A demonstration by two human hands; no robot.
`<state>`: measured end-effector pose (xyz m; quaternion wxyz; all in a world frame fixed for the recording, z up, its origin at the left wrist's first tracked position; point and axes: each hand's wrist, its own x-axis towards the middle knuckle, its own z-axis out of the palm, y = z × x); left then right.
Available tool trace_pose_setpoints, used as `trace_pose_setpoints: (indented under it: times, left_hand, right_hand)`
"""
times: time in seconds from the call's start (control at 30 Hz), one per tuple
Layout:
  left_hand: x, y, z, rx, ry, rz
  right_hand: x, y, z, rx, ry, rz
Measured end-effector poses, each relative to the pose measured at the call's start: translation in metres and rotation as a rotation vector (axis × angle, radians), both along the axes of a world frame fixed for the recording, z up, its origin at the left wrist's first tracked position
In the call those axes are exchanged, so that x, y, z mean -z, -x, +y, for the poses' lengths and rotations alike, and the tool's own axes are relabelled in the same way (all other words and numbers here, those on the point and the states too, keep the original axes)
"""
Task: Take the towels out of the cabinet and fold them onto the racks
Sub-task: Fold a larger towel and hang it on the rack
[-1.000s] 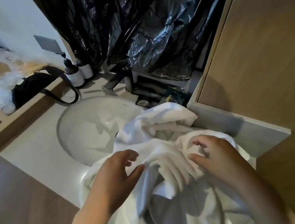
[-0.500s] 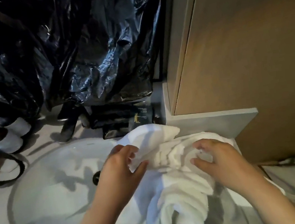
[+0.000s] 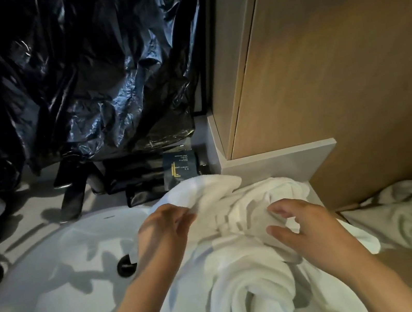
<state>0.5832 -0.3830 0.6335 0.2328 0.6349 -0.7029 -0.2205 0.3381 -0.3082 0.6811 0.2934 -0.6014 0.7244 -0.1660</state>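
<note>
The towel (image 3: 250,279) lies bunched on the counter (image 3: 31,212), spilling over the sink (image 3: 58,289) edge. The left hand (image 3: 163,233) pinches a fold; the right hand (image 3: 312,228) hovers spread, gripping nothing. The cloth looks soft, light and floppy, and is best taken by its corners.

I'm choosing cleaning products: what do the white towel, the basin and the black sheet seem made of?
White towel: likely cotton terry, matte, thick soft folds. Basin: probably glazed ceramic, smooth white sheen. Black sheet: thin plastic film, glossy, crinkled with sharp highlights.
</note>
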Motion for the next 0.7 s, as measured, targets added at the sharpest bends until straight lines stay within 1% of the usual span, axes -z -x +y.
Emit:
trace_pose_setpoints:
  times: [0.2,0.37,0.57,0.7]
  left_hand:
    - [-0.023,-0.004,0.016,0.010,0.130,0.084]
    - [-0.053,-0.013,0.029,0.017,0.255,0.115]
    - [-0.091,-0.014,0.041,0.026,0.341,0.139]
    - [-0.111,-0.014,0.048,0.058,0.411,0.129]
  right_hand:
    - [-0.006,0.003,0.003,-0.008,0.052,0.007]
    - [-0.013,-0.003,-0.004,-0.033,0.135,-0.059]
    - [-0.013,-0.023,-0.021,-0.108,0.191,-0.251]
    - [-0.018,-0.031,-0.029,-0.166,0.305,-0.321]
